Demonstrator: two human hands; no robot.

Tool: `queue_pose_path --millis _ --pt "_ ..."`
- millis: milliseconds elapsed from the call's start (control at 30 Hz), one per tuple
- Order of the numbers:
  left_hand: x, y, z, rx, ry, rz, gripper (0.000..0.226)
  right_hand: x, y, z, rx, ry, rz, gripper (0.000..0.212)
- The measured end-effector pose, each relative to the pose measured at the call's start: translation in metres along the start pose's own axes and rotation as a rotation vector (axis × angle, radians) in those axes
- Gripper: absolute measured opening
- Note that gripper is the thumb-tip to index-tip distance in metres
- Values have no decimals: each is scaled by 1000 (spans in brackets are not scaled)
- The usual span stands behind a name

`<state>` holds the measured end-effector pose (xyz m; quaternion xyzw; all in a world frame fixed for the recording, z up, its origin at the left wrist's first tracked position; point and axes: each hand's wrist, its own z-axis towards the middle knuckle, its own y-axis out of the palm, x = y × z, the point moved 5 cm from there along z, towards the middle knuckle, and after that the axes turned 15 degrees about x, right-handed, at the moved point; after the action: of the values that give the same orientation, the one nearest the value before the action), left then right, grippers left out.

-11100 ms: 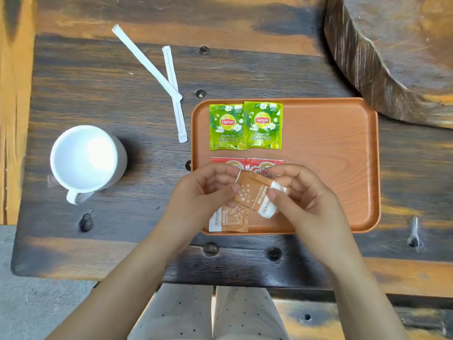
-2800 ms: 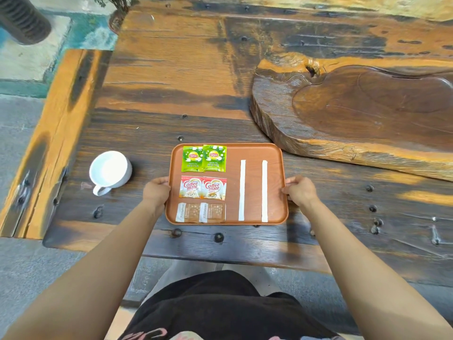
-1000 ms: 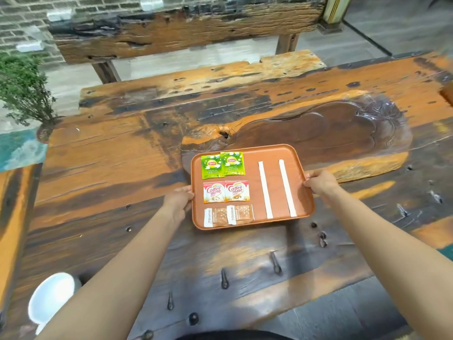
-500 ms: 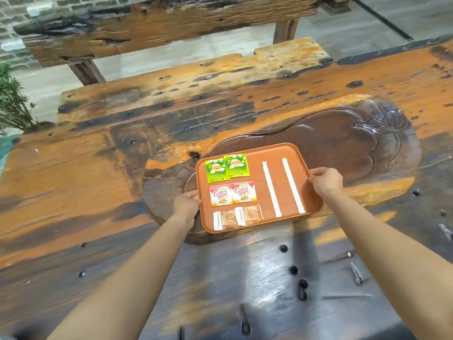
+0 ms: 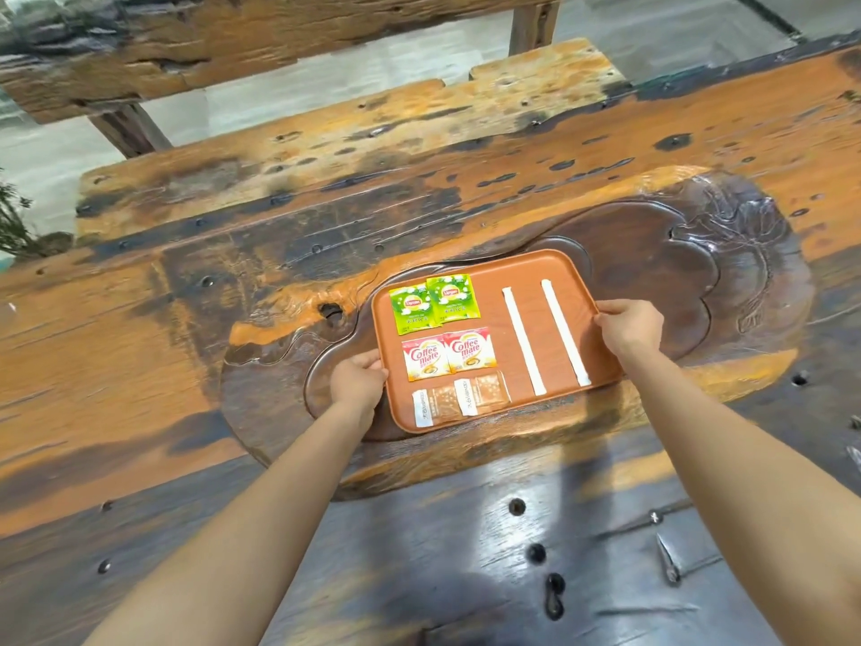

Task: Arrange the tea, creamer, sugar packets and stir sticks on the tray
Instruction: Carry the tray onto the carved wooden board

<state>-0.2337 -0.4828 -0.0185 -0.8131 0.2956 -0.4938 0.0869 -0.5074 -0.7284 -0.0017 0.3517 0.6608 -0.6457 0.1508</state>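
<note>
An orange tray (image 5: 494, 268) sits in the hollow of a carved dark wooden slab (image 5: 661, 272). On it lie two green tea packets (image 5: 433, 303), two red-and-white creamer packets (image 5: 448, 352), two brown sugar packets (image 5: 459, 397) and two white stir sticks (image 5: 543, 338), laid side by side. My left hand (image 5: 358, 380) grips the tray's left rim. My right hand (image 5: 630, 325) grips its right rim.
The slab rests on a wide, worn orange-and-black wooden table (image 5: 140, 366) with bolt holes and metal studs (image 5: 536, 552) near me. A rough wooden bench (image 5: 233, 44) stands beyond the table. Part of a green plant (image 5: 11, 221) shows at the far left.
The tray, held at both rims, has moved away from the table's near edge and over onto the carved slab. The white cup has dropped out of view.
</note>
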Motion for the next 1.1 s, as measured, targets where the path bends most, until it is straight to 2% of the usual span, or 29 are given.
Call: queue_pose_path --millis 133,367,567,633,767,867,967,1100 --pt "4 7 6 -25 20 31 35 -5 3 9 9 1 1 22" --pt "7 10 6 27 49 49 32 -10 4 7 23 -61 -47 30" --pt "9 3 -2 27 168 183 41 -15 0 4 -90 -77 -86 28" --pt "9 1 -5 -3 183 210 39 -19 -3 0 -127 -92 -104 34" --pt "9 -16 -12 -40 259 268 36 -23 -15 -16 -64 -176 -142 38" --pt "6 -41 -15 -43 344 269 36 -33 -21 -44 -20 -261 -72 35" --pt "-7 -75 -20 -28 381 214 32 -49 -11 -91 -117 -389 12 30" --pt "-45 -127 -26 -2 378 167 28 -58 15 -181 -382 -478 100 21"
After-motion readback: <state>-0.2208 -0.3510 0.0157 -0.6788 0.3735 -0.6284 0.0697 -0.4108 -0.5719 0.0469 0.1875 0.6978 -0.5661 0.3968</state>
